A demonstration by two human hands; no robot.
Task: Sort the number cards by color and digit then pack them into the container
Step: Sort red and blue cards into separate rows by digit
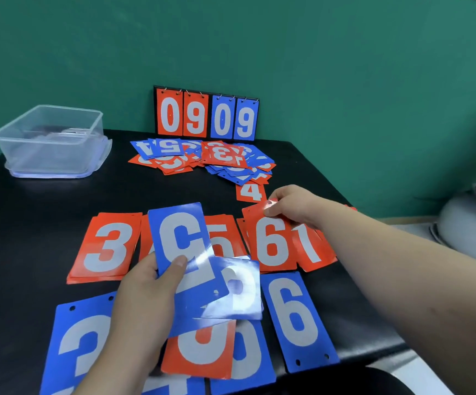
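Head view: pinching the far edge of the red 6 card [271, 243] with the right hand [293, 206], long axis running near to far, between the red 5 stack [222, 238] and red 1 stack [313, 249]; gripping fanned blue cards [180, 232] in the left hand [145, 297], nearer and leftward; with the container [51, 155] far left, well apart.

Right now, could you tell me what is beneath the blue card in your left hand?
Beneath the blue card in the left hand lie a glossy blue card and a red card; their digits and the red 5 stack are partly covered.
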